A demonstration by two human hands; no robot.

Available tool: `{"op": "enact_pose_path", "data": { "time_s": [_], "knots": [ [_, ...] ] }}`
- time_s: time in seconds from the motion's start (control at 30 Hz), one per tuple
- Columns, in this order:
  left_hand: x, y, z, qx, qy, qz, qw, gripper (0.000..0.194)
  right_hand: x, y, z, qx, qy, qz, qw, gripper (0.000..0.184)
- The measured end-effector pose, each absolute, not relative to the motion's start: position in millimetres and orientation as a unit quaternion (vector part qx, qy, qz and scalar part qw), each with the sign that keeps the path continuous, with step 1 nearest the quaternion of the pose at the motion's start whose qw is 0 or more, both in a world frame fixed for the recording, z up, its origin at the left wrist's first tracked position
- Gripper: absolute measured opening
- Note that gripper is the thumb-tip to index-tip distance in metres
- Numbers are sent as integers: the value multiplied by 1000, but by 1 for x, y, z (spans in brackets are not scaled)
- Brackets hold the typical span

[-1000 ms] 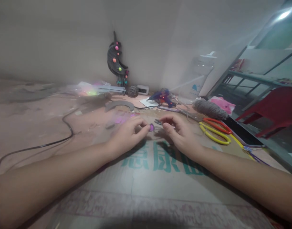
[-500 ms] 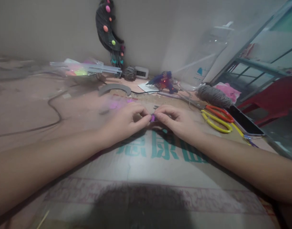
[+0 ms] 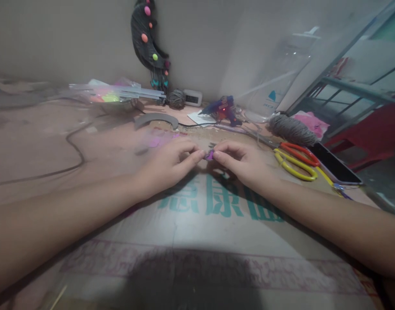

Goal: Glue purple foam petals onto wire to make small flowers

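A: Quick q: where's the small purple piece w/ the dark edge?
B: Btwn the hands, held just above the flat brownish cardboard sheet printed w/ big green characters.
A: Grip on the left hand?
B: Thumb + index pinching the piece's left side.
A: Right hand?
B: Same: thumb + index pinching the other side, so both sets of tips nearly meet. Dark pointed tips show just behind the right fingers; can't tell if that hand holds them.
A: Stuff on the right?
B: Big scissors w/ red + yellow loop handles, near a flat black phone. Thick grey yarn skein behind, crumpled pink bundle next to it.
A: Back of the pinkish counter?
B: Blue glue gun w/ a lit red dot, partly over a white paper. Left of that, small white digital clock, round grey yarn ball, then the dark crescent dotted w/ bright beads, upright vs. the wall.
A: Closer in?
B: Curved grey strip, approx. behind the left hand.
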State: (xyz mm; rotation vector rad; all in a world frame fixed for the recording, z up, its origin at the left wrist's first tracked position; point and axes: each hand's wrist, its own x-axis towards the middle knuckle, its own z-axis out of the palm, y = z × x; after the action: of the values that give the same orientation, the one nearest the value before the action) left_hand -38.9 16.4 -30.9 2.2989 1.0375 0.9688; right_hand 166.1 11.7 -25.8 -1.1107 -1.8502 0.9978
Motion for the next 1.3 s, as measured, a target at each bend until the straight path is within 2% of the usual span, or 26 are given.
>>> {"op": "enact_pose_path", "data": {
  "time_s": [0.2, 0.43, 0.6, 0.83, 1.0, 1.2, 1.3],
  "knots": [
    [-39, 16, -31, 831, 385, 339, 215, 19, 166, 12, -26, -433, -717, 391, 381, 23],
    [-38, 15, -30, 803, 422, 343, 243, 17, 167, 12, -29, -425, -690, 440, 386, 36],
    [-39, 15, -28, 791, 431, 346, 262, 21, 167, 13, -28, -427, -714, 401, 383, 25],
    [-38, 17, -30, 813, 410, 334, 244, 20, 166, 13, -27, -430, -721, 396, 372, 26],
    [-38, 16, -31, 822, 396, 333, 238, 19, 166, 13, -25, -440, -744, 352, 361, 20],
    [-38, 16, -31, 815, 399, 331, 261, 22, 168, 13, -26, -414, -786, 309, 341, 25],
    [-38, 16, -30, 807, 406, 336, 266, 21, 169, 14, -30, -413, -764, 340, 360, 34]
  ]
}}
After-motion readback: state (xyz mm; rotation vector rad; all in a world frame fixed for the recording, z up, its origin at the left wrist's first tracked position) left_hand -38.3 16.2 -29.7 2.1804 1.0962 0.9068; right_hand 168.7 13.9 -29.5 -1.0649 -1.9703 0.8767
